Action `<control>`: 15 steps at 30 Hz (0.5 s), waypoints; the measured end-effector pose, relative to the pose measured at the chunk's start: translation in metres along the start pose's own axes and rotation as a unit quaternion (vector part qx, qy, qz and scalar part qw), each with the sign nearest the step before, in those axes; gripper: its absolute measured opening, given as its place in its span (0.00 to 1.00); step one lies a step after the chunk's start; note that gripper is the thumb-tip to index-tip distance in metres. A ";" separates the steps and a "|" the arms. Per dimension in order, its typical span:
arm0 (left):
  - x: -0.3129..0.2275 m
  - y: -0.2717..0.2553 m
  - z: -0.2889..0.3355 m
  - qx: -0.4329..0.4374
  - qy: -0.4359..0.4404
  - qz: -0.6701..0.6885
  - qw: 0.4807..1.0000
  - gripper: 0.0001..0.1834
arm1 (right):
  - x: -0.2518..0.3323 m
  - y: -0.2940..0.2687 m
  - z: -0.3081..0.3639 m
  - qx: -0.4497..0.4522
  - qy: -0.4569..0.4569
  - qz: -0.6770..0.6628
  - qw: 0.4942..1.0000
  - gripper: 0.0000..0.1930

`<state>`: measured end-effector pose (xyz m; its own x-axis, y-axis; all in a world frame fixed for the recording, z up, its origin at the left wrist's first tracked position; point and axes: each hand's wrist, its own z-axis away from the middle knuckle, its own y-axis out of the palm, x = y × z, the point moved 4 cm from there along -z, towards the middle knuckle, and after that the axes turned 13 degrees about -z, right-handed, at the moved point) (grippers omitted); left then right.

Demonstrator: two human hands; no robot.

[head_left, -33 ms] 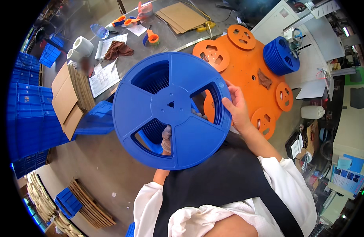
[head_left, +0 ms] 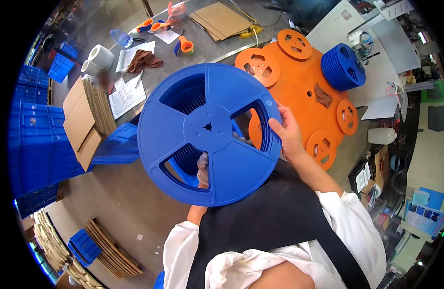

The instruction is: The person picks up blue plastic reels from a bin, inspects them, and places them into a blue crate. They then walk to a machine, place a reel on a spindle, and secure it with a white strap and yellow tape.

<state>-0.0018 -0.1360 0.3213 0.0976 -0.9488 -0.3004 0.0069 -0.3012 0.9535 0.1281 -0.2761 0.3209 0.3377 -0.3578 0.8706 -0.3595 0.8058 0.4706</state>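
A stack of blue plastic reels [head_left: 236, 173] is held up in front of my body, its top disc facing me, with wide cut-outs and a small keyed centre hole. My right hand [head_left: 288, 132] grips the right rim, thumb at the edge and fingers closed round the side. Through the lower-left cut-out shows part of my left hand [head_left: 202, 168] in a greyish glove, under or inside the stack. Gloved fingertips also appear in the right cut-out. Most of that hand is hidden by the discs, but it appears to support the stack.
An orange rotary table [head_left: 299, 77] with orange discs stands ahead right, bearing another blue reel stack [head_left: 343, 67] beside a machine head [head_left: 360, 44]. The metal bench [head_left: 202, 50] holds tape dispensers, papers, a brown cloth [head_left: 144, 61] and cardboard. Blue crates [head_left: 39, 130] and cartons [head_left: 82, 123] stand left.
The machine head by the far blue reel stack sits slightly higher and farther from it. My hands and the held reels have barely moved.
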 end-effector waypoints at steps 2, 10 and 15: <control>0.008 -0.064 0.018 -0.103 -0.036 -0.021 0.994 0.38 | -0.001 0.008 0.002 -0.051 0.060 -0.062 0.995 0.18; -0.013 -0.119 0.035 -0.330 -0.036 -0.025 0.943 0.20 | 0.094 0.039 -0.010 -0.061 -0.105 -0.119 0.985 0.15; -0.014 -0.114 0.020 -0.210 0.018 -0.118 0.970 0.28 | 0.115 0.122 0.039 0.162 -0.286 0.387 0.862 0.20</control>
<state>-0.0234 -0.0903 0.2160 0.0793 -0.8520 -0.5175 0.4378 -0.4366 0.7859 0.0890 -0.2375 0.4842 -0.5618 -0.0215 0.8270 -0.5406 0.7663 -0.3473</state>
